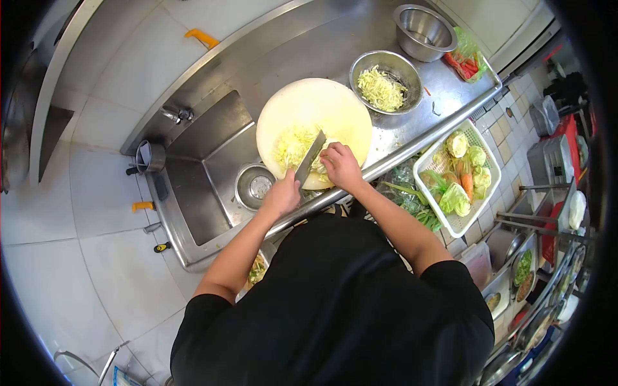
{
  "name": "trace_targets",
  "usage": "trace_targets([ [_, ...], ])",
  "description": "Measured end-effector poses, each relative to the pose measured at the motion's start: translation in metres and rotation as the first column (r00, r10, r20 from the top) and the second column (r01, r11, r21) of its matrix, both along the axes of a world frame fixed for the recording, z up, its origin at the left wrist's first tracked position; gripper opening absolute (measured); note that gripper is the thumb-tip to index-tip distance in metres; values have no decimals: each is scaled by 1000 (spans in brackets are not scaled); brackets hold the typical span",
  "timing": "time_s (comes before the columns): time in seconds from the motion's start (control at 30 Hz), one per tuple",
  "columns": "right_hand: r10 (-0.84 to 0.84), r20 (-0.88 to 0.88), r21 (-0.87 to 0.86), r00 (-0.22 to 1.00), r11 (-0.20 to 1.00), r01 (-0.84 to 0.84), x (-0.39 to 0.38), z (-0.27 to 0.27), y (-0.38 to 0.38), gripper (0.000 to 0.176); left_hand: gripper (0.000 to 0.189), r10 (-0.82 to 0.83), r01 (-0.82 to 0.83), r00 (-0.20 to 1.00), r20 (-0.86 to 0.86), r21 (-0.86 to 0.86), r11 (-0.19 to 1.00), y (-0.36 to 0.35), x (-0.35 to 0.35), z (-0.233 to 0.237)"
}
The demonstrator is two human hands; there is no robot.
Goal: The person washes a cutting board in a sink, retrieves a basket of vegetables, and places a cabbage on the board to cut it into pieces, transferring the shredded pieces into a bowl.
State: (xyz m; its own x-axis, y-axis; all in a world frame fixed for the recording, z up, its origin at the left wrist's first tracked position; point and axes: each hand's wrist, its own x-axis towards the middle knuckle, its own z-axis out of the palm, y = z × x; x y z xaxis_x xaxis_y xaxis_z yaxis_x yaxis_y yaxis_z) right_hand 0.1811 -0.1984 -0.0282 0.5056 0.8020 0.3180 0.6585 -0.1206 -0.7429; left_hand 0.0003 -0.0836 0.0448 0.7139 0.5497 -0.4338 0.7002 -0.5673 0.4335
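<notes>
On the round white cutting board (313, 100) lies a heap of pale yellow-green shredded vegetable (291, 147). My left hand (282, 195) is closed round the handle of a knife (311, 157), whose wide blade slants up across the board, beside the shreds. Just right of the blade, my right hand (342, 166) has its fingers bent over a pale vegetable piece (320, 168), which they partly hide. Behind the board to the right, a steel bowl (385, 55) holds more shreds.
Left of the board is a sink (193, 193) with a small steel bowl (239, 186). An empty steel bowl (417, 32) and a bag of red peppers (465, 61) stand at the back right. A white basket (492, 157) of cabbages and carrots is beyond the counter edge, right.
</notes>
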Motion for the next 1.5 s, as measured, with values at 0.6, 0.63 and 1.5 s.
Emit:
trace_targets([
  [0.6,2,77,-8,997,1000,-2,1,4,11,13,30,-111,114,983,-145,9,993,10,23,55],
  [0.63,3,80,3,997,1000,-3,-2,3,8,13,30,-102,103,985,-143,4,995,8,23,22],
  [1.5,-11,1,-93,1000,996,11,-1,7,0,8,33,-106,107,991,-84,4,994,-2,24,8],
])
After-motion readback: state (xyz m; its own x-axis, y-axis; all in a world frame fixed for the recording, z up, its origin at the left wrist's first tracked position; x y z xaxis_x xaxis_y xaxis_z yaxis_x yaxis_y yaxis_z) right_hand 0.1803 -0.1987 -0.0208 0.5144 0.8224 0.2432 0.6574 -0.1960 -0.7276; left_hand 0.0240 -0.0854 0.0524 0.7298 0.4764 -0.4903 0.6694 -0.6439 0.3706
